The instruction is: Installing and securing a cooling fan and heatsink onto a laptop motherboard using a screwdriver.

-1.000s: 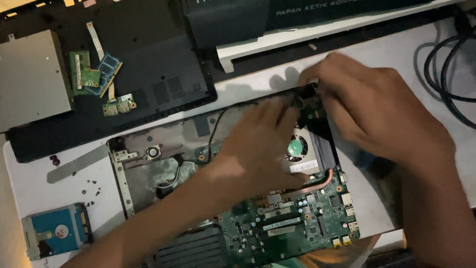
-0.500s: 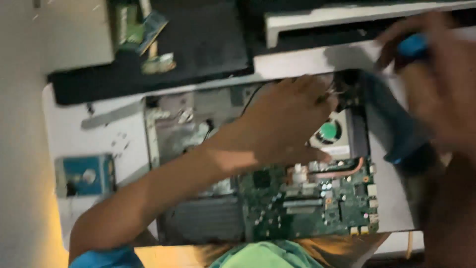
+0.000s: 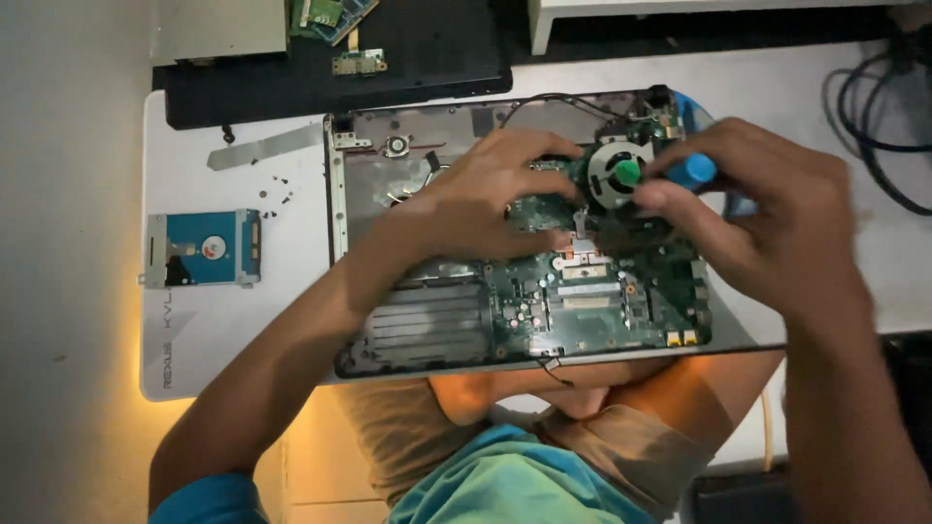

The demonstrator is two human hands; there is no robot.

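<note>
An opened laptop base (image 3: 408, 320) lies on a white table, its green motherboard (image 3: 592, 301) exposed. My left hand (image 3: 485, 199) rests flat on the board's upper part, fingers spread beside the round cooling fan (image 3: 621, 175). My right hand (image 3: 777, 228) grips a blue-handled screwdriver (image 3: 691, 172), its tip down near the fan and the copper heat pipe, which my fingers partly hide.
A blue hard drive (image 3: 202, 248) lies left of the laptop, with several loose screws (image 3: 274, 189) and a metal strip (image 3: 262, 147) above it. A black laptop cover (image 3: 408, 68) holding small circuit boards (image 3: 335, 17) sits at the back. Cables (image 3: 874, 116) coil at the right.
The view has shifted. My right hand moved off the laptop's top right corner, picked up the blue screwdriver and brought it to the fan. My left hand stays on the board.
</note>
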